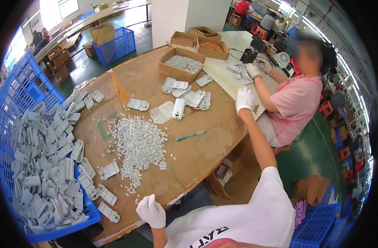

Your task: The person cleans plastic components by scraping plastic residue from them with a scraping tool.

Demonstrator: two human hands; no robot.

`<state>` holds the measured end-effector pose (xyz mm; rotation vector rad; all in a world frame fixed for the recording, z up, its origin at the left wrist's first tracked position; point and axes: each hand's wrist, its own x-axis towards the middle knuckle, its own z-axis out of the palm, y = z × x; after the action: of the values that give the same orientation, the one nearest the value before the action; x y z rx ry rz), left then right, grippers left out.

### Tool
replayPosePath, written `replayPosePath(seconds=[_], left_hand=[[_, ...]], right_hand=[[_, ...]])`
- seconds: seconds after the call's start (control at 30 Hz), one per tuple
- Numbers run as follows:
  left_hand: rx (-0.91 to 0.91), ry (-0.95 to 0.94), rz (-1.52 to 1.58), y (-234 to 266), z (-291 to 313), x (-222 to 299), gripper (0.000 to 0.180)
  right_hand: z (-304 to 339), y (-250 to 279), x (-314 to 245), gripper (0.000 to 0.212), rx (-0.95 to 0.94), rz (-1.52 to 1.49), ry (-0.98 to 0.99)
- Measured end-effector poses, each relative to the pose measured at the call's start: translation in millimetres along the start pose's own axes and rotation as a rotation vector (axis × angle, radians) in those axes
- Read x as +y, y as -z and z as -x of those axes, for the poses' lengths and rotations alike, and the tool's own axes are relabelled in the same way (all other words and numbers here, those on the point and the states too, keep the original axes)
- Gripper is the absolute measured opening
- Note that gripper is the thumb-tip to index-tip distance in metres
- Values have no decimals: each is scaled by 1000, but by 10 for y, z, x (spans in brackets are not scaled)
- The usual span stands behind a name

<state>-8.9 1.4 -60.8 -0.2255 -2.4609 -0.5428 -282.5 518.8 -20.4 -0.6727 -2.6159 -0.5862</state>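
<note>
My left hand (152, 211), in a white glove, hovers over the table's near edge, below a heap of small white plastic pieces (141, 142). Its fingers are curled in, and whatever they may hold is hidden. Stretched out to the right, my right hand (244, 100) is also gloved, fingers extended and apart, with nothing visible in it. It is near the co-worker's forearm. White plastic housings (195, 99) lie stacked to its left on the cardboard-covered table (189, 161). One housing (178, 108) stands out at the pile's front. A teal pen-like tool (191, 135) lies between my hands.
A blue crate (90, 211) heaped with white housings (48, 173) fills the left side. Beyond the pile stands a cardboard box (180, 62) of small clear-looking parts, beside another box (211, 47) of copper-coloured parts. A co-worker in pink (296, 97) handles white parts at right.
</note>
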Motion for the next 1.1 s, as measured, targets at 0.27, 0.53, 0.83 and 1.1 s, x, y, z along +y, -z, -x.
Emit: replayPosePath(seconds=[0.27, 0.53, 0.83, 1.1], left_hand=[[-62, 62, 79, 15, 1, 68, 37], [-107, 86, 116, 39, -34, 32, 37], [-65, 49, 128, 22, 0, -7, 38], [26, 172, 288, 93, 33, 22, 36]], right_hand=[[-304, -24, -1134, 40, -46, -776, 376], [210, 242, -1624, 27, 70, -976, 351], [522, 558, -1890, 10, 141, -1097, 345], [428, 630, -1544, 13, 202, -1104, 238]])
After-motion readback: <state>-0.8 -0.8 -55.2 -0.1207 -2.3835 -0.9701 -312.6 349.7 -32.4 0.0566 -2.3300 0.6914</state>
